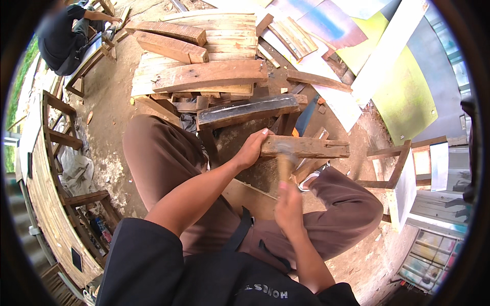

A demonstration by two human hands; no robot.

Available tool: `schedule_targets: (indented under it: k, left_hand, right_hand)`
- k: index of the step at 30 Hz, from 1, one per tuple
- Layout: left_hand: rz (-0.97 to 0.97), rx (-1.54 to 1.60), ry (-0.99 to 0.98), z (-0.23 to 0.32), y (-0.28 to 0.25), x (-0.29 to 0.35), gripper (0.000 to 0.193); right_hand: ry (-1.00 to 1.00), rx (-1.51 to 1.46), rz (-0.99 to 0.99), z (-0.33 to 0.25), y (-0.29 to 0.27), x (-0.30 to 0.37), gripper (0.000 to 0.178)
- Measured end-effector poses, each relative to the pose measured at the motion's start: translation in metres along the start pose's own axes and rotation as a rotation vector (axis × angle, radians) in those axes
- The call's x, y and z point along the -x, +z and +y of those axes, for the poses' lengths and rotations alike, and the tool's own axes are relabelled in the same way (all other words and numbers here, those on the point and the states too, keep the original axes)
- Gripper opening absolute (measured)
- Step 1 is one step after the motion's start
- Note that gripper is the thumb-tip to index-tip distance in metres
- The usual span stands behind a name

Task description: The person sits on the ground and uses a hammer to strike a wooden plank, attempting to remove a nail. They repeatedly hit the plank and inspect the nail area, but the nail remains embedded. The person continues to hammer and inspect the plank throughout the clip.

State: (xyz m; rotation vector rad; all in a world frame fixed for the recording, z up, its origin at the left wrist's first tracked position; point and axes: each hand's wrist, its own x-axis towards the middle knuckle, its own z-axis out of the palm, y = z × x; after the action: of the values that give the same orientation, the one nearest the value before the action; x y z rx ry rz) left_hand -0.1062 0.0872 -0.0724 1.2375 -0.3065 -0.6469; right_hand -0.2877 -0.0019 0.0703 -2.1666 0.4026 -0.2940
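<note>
My left hand [250,149] grips the left end of a rough brown wooden block [324,147], which lies crosswise in front of my knees. In my right hand [289,209] is a hammer [285,167] with a light wooden handle, its fingers wrapped round the lower end. The hammer's head is blurred by motion and overlaps the block's face, so I cannot tell whether it touches. Just beyond the block, a wooden beam with a black-painted side [247,112] rests on other timber. What supports the block underneath is partly hidden.
Thick beams [209,75] lie on a slatted wood panel [229,28] ahead. Coloured sheets [403,92] cover the ground at far right. A wooden frame [400,166] stands at right, a long slatted bench [48,204] at left. Another person [58,41] sits at far left.
</note>
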Motion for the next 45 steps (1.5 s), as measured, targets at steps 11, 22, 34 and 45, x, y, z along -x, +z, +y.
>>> schedule_targets:
  k: [11,22,34,45]
  left_hand:
    - [-0.014,-0.113,0.045,0.002,0.002,0.002,0.042]
    - [-0.081,-0.176,0.057,0.004,0.006,0.004,0.042]
    - [-0.072,-0.183,0.066,0.004,0.007,0.006,0.039]
    - [-0.116,-0.197,-0.059,0.003,0.000,0.003,0.041]
  right_hand:
    - [0.117,-0.751,0.108,-0.037,-0.041,0.000,0.045]
    - [0.419,-0.103,-0.063,-0.018,-0.028,-0.008,0.049]
    - [0.262,0.058,-0.095,0.023,-0.004,0.009,0.044]
    - [-0.185,-0.335,0.297,-0.002,-0.021,0.004,0.047]
